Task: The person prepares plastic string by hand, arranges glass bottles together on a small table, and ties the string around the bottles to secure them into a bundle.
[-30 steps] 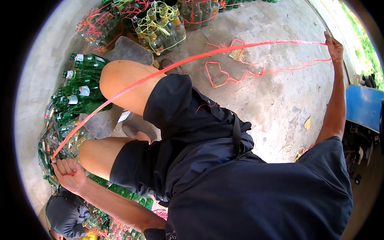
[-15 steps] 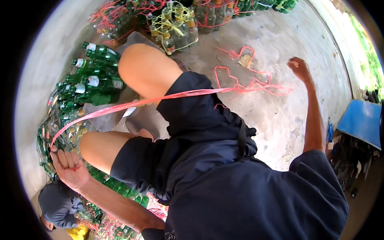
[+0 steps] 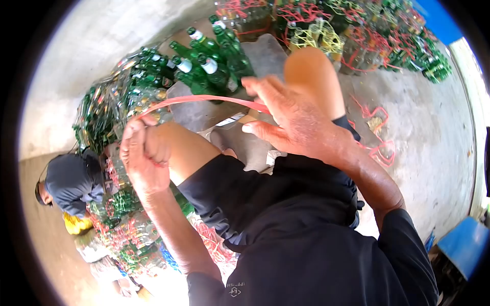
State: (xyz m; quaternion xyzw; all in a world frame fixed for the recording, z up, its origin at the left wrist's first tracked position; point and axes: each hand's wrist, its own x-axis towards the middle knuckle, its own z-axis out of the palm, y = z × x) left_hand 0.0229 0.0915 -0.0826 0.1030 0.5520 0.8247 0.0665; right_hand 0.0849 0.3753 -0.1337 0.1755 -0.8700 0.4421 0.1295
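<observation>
A flattened strand of pink plastic string runs in a low arc between my two hands, above my knees. My left hand, at the left, is closed with one end of the string at its fingertips. My right hand is slightly blurred, its thumb and fingers spread apart. The string reaches the palm side of that hand, where its further course is hidden. Beyond the string stands a cluster of green glass bottles, several with white labels, on a grey sheet.
Bottle bundles tied with pink and yellow string line the far side. More bottles are piled along the left wall. A crouching person is at the left. Loose pink string lies on the concrete floor to the right.
My right hand has come in from the far right to the string. My left hand has moved right and up with its end. The view has turned toward the left.
</observation>
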